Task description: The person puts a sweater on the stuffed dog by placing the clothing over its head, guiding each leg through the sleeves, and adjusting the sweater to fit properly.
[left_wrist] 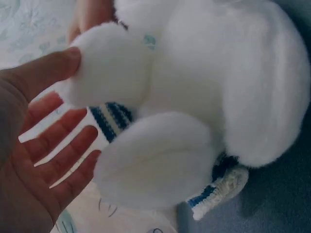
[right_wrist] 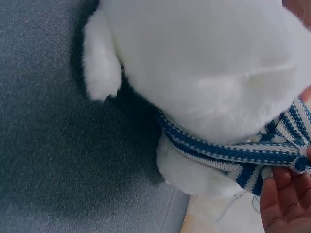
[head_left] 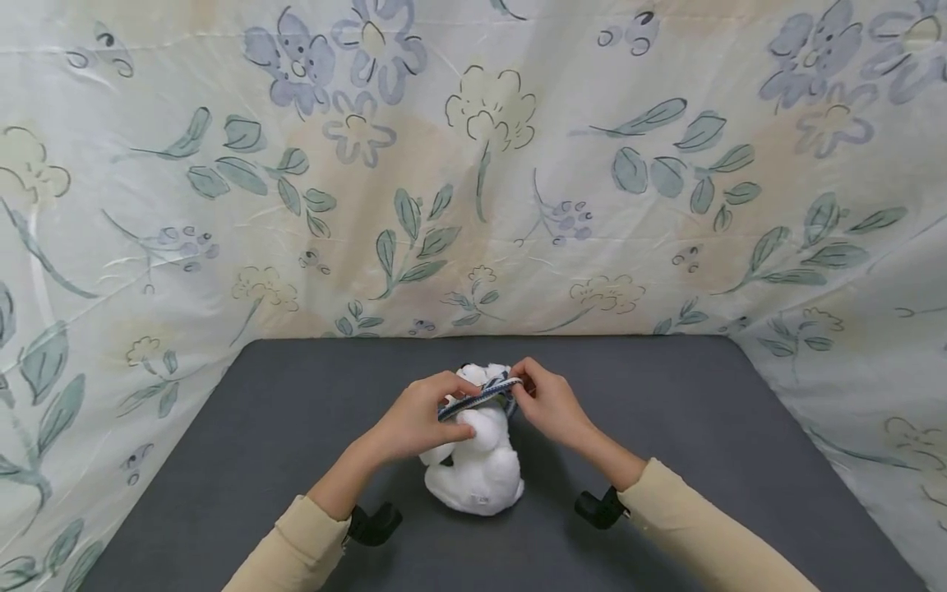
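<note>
On the gray table (head_left: 311,403), a white plush toy (head_left: 481,477) sits; your right hand (head_left: 551,403) pinches its striped scarf (head_left: 484,396), your left hand (head_left: 414,418) touches the toy, fingers unclenched.

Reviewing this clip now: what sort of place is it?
Probably a small recording booth indoors: floral-print curtain encloses the back and both sides of a dark grey tabletop, and a black wrist camera is worn on each arm.
</note>
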{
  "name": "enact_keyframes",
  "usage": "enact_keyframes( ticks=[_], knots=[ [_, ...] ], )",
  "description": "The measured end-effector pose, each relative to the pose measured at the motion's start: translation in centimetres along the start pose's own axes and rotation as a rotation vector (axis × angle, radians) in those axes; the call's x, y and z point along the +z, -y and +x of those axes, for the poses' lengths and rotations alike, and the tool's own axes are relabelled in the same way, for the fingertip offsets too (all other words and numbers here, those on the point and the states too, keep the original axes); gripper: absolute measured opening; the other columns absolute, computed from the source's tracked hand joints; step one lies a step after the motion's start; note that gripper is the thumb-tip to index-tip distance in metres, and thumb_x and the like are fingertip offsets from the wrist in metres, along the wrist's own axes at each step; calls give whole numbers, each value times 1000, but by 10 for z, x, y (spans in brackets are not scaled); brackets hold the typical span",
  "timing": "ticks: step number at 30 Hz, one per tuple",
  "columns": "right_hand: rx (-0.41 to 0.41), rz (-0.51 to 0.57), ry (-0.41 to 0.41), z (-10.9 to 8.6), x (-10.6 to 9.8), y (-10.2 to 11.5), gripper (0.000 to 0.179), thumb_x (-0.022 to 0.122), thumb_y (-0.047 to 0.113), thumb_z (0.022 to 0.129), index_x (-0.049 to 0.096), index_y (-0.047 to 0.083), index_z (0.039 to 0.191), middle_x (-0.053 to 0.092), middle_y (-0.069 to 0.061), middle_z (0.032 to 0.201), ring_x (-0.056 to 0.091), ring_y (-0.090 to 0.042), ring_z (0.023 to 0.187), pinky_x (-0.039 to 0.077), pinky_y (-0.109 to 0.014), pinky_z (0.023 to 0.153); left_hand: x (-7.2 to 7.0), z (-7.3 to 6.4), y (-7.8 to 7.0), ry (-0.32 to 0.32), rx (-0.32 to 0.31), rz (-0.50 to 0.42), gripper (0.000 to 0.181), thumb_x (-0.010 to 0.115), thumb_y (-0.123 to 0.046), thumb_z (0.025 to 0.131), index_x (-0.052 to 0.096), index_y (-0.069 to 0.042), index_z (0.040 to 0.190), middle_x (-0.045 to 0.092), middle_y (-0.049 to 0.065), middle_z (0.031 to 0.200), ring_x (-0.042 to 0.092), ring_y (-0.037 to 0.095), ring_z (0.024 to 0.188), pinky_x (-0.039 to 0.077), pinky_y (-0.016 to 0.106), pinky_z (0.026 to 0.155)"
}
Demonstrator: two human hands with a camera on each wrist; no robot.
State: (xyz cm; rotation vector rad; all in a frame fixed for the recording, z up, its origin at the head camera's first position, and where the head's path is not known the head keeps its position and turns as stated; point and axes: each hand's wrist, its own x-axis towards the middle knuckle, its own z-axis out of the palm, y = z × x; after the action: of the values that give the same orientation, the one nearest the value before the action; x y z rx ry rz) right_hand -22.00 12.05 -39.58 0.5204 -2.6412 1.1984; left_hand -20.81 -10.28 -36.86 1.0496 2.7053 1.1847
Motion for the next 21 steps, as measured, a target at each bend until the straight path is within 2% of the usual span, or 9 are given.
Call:
enact_keyframes(
  ticks=[3,7,12,14,17,21],
  knots=[
    [-57,2,7,-2,0,1,9,54,5,90,55,12,94,55,2,75,46,-9,57,40,-23,50,4,3,-2,-24,-9,35,43,76,-22,75,61,-16,115,60,0,109,57,18,101,48,38,82],
    [-226,-19,16,-5,0,4,10,55,3,90,57,12,94,57,3,80,52,-5,64,45,-21,57,9,9,-5,-48,-7,98,45,75,-25,77,58,-20,118,57,-2,114,57,18,103,47,34,81],
    [-394,-34,-2,-9,-2,7,12,58,2,88,57,11,94,60,1,87,58,-6,74,49,-21,63,13,18,-7,-18,33,173,54,73,-26,79,52,-20,129,52,-4,130,51,16,116,45,36,90],
    [-427,-34,-7,-10,-2,7,12,59,2,87,57,12,94,60,0,87,58,-7,75,50,-21,65,14,21,-8,15,51,189,58,72,-27,80,49,-21,133,50,-4,133,49,15,119,43,36,93],
    [-456,-41,-11,-11,-3,8,13,60,2,87,57,12,95,60,0,88,59,-8,77,50,-21,66,15,25,-9,62,55,195,58,71,-27,81,47,-22,133,53,-4,129,50,14,114,44,35,91],
    [-482,-57,-19,-12,-5,10,13,62,4,86,57,12,95,59,0,88,59,-8,76,50,-23,64,17,28,-8,77,47,214,51,70,-29,81,52,-20,128,58,-4,119,54,12,104,46,33,84]
  ],
)
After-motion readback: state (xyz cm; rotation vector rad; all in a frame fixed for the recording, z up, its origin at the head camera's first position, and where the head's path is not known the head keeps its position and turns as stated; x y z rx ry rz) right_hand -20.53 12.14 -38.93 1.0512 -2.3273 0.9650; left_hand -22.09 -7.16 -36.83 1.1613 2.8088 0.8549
